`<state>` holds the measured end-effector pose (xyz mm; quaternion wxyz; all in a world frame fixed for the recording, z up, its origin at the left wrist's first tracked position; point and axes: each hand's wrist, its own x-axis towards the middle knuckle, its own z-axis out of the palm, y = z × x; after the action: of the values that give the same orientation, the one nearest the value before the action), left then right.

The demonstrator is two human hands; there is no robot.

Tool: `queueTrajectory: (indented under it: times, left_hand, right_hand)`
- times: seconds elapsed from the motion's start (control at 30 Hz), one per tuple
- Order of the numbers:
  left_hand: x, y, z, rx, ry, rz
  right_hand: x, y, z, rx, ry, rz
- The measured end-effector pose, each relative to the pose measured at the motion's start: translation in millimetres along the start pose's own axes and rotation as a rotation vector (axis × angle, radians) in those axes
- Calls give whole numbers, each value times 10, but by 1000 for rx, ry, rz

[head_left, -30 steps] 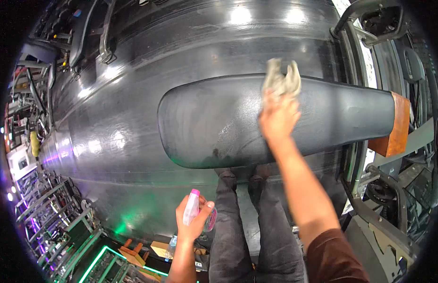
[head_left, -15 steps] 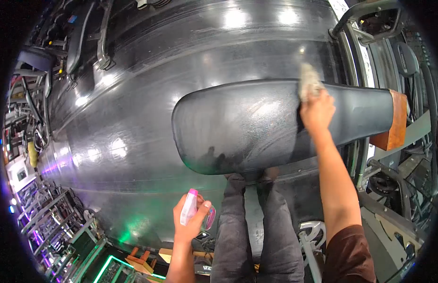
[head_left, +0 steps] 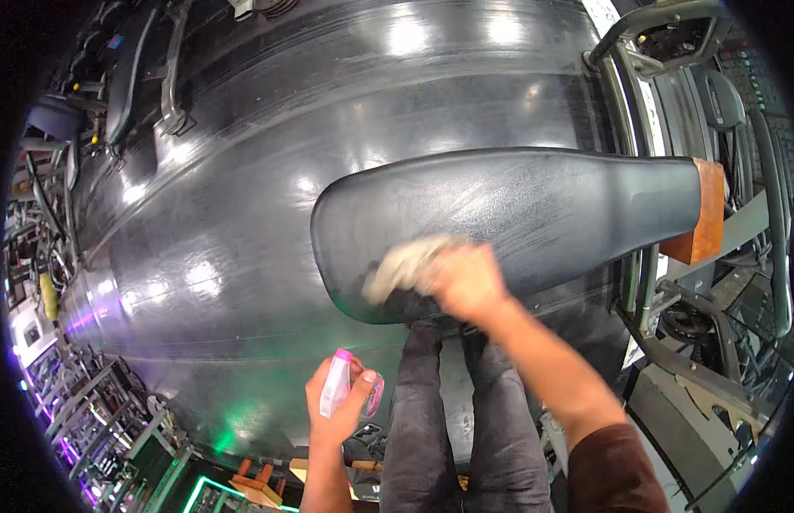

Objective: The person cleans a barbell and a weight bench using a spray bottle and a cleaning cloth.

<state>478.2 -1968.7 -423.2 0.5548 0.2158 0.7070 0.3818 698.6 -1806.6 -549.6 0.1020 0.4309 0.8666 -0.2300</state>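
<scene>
A long black padded bench [head_left: 517,201] stretches across the middle, wider at its left end, with a wet-looking sheen and streaks on its top. My right hand [head_left: 467,280], smeared by motion, is closed on a pale beige cloth [head_left: 412,267] over the near left part of the padding. Down at the lower left, my left hand [head_left: 335,402] is wrapped round a spray bottle [head_left: 336,385] with a pink and white top. The bottle's body is mostly hidden by the fingers; a pink patterned part shows beside the thumb. It is held apart from the bench.
A brown wooden block [head_left: 709,209] stands at the bench's right end. Metal-framed gym machines [head_left: 670,85] line the right side, and more equipment [head_left: 98,410] fills the left. My legs [head_left: 418,410] stand close against the bench's near side on the dark shiny floor [head_left: 226,179].
My right hand has swept the cloth from the bench's far edge leftward and toward me. My left hand keeps its hold on the spray bottle. The view has shifted slightly.
</scene>
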Motion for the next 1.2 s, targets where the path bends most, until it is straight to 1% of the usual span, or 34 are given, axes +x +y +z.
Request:
queueTrajectory:
  times: [0.07, 0.1, 0.17, 0.23, 0.27, 0.3, 0.33, 0.37, 0.4, 0.43, 0.47, 0.5, 0.57, 0.6, 0.63, 0.67, 0.7, 0.73, 0.77, 0.83, 0.87, 0.9, 0.93, 0.97, 1.0, 1.03, 1.07, 1.1, 1.2]
  left_hand:
    - [-5, -6, -35, -27, -6, -19]
    - [-11, 3, -52, -50, 1, -33]
    - [-9, 6, -87, -68, 4, -53]
    - [-16, -21, -101, -66, 4, -69]
    - [-26, -8, -105, -61, 7, -76]
    - [-42, 18, -115, -53, 8, -85]
    - [13, 27, -78, -55, 4, -82]
    - [81, 31, -26, -48, 0, -46]
    - [62, 55, -27, -26, -10, -40]
    - [47, 79, -28, -6, -15, -20]
    - [55, 137, 23, -55, -4, -28]
    - [69, 201, 41, -60, -23, -34]
    - [93, 282, 47, -76, -52, -53]
    - [103, 284, 21, -54, -62, -56]
    - [126, 260, -16, -67, -66, -51]
    - [134, 209, -57, -83, -64, -50]
    - [124, 156, -95, -99, -59, -50]
    - [118, 114, -129, -88, -43, -61]
    - [129, 78, -148, -77, -29, -63]
    - [142, 64, -185, -54, -20, -71]
    - [151, 62, -188, -46, -18, -75]
    - [160, 65, -169, -37, -14, -82]
    - [156, 95, -141, -30, -23, -75]
    - [164, 148, -99, -20, -34, -67]
    - [193, 204, -50, -11, -46, -53]
    - [213, 264, -14, 0, -66, -40]
    - [235, 320, 38, 9, -85, -24]
    - [242, 364, 98, 19, -101, -9]
    - [248, 455, 315, 34, -93, 1]
  right_hand:
    - [94, 813, -310, -192, 193, 355]
    - [86, 1116, -297, -377, 504, 500]
    - [97, 1521, -405, -126, 446, 849]
    - [227, 1319, -78, -138, 584, 834]
    - [282, 934, 20, -116, 571, 779]
    - [297, 377, -92, -29, 417, 742]
    - [263, 58, 442, -297, 639, 507]
    - [190, -353, 338, 31, 219, 380]
    - [47, -732, 474, 93, 206, 195]
    - [-156, -973, 797, 134, -40, -26]
    - [-428, -1006, 849, -33, 192, -330]
    - [-553, -976, 876, -71, -1, -353]
    - [-578, -435, 765, 20, 45, -320]
    - [-230, -271, -46, 26, -519, -73]
    - [-305, 99, -118, 62, -165, 23]
    - [-287, 448, -324, -66, -138, 192]
    - [-383, 899, -189, -244, 161, 338]
    - [-364, 1221, -211, -277, 364, 588]
    - [-437, 1532, -204, -186, 387, 711]
    - [-400, 1624, 116, -83, 539, 782]
    - [-287, 1307, 200, -136, 566, 789]
    - [-182, 785, 169, -178, 500, 801]
    - [-138, 434, 369, -16, 560, 741]
    - [-127, 6, 472, -81, 383, 645]
    - [-150, -382, 482, 33, 283, 538]
    - [-131, -635, 834, 144, 419, 487]
    - [-181, -852, 846, 192, 327, 317]
    - [-228, -948, 814, 239, 233, 144]
    - [-272, -544, 776, 60, 293, -98]
